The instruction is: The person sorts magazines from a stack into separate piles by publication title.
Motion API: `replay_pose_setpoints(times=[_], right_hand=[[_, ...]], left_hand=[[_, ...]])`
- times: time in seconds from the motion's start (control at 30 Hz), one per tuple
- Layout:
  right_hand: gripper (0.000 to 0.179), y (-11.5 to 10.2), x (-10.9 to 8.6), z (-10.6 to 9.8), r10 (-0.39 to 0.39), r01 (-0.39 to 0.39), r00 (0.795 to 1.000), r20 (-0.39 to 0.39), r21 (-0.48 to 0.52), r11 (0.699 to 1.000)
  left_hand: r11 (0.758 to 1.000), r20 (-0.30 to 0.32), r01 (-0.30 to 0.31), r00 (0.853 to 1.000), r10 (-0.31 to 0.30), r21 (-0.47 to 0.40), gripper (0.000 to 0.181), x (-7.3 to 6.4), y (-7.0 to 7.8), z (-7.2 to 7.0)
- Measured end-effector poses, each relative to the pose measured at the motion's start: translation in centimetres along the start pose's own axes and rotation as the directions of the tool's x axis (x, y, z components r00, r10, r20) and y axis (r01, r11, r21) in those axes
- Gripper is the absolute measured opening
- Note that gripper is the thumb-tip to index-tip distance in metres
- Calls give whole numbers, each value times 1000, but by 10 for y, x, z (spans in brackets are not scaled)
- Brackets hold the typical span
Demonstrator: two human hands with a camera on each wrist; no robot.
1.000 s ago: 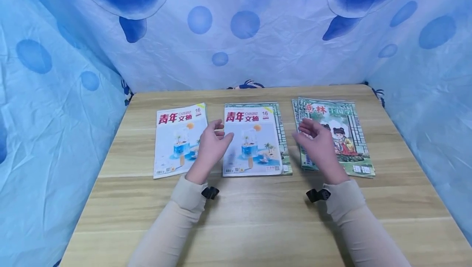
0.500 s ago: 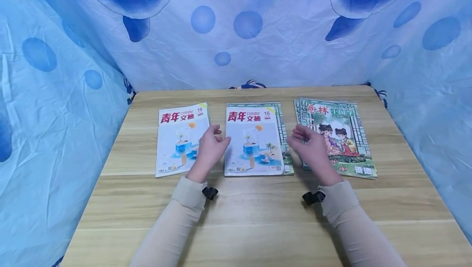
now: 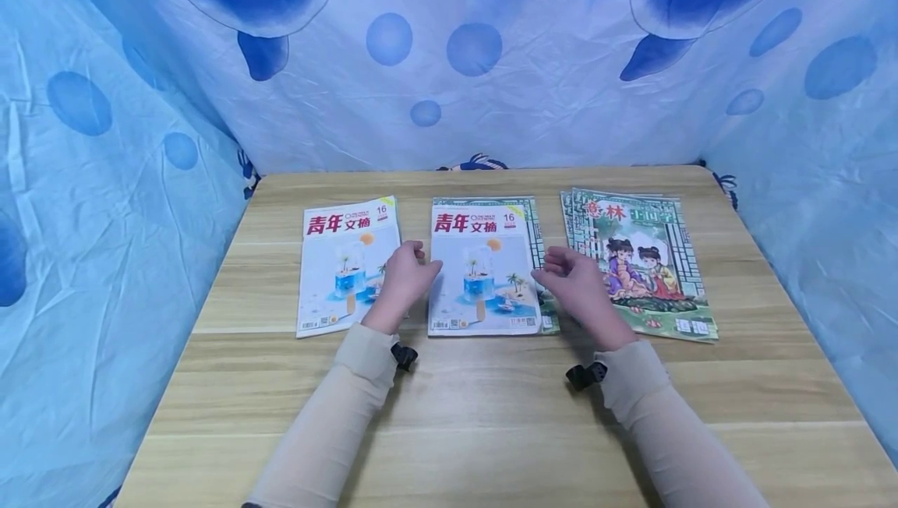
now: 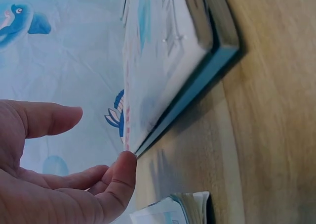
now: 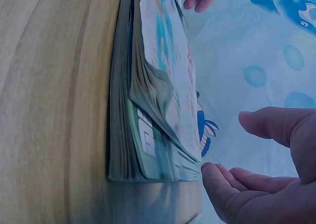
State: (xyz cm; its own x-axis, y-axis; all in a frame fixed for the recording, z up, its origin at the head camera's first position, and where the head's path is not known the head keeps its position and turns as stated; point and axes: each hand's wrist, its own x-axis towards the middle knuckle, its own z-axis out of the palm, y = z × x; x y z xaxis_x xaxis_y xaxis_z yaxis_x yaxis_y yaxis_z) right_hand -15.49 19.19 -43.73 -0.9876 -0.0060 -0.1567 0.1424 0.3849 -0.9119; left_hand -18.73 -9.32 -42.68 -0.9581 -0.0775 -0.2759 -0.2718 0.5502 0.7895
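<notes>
In the head view a white magazine [image 3: 484,278] with red lettering lies in the middle, on top of a green magazine [image 3: 549,313] that shows along its right and top edges. My left hand [image 3: 405,278] is at its left side, thumb apart from loosely bent fingers. My right hand [image 3: 577,282] is at the right side, over the green edge. Both wrist views show the thumbs and fingers apart with nothing between them. Fingertips [image 4: 126,159] come right up to the stack's edge in the left wrist view. One corner of the white magazine [image 5: 168,51] is bent and curled in the right wrist view.
Another white magazine [image 3: 344,274] with the same cover lies at the left. Several green magazines [image 3: 645,259] are stacked unevenly at the right. All lie on a wooden table [image 3: 484,414], with a blue dolphin-print curtain [image 3: 533,103] behind and along the sides.
My right hand has moved left, off the green stack and towards the middle white magazine. My left hand has hardly moved. The magazines lie as before, and the head view has shifted slightly.
</notes>
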Motion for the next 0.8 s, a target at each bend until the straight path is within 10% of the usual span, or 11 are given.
replay_pose_setpoints(times=[0.8], right_hand=[[67,-1,6,15,101,-97,993,54,-78,992]], left_hand=[[995,105,51,993,-60,82,41,13,-4,7]])
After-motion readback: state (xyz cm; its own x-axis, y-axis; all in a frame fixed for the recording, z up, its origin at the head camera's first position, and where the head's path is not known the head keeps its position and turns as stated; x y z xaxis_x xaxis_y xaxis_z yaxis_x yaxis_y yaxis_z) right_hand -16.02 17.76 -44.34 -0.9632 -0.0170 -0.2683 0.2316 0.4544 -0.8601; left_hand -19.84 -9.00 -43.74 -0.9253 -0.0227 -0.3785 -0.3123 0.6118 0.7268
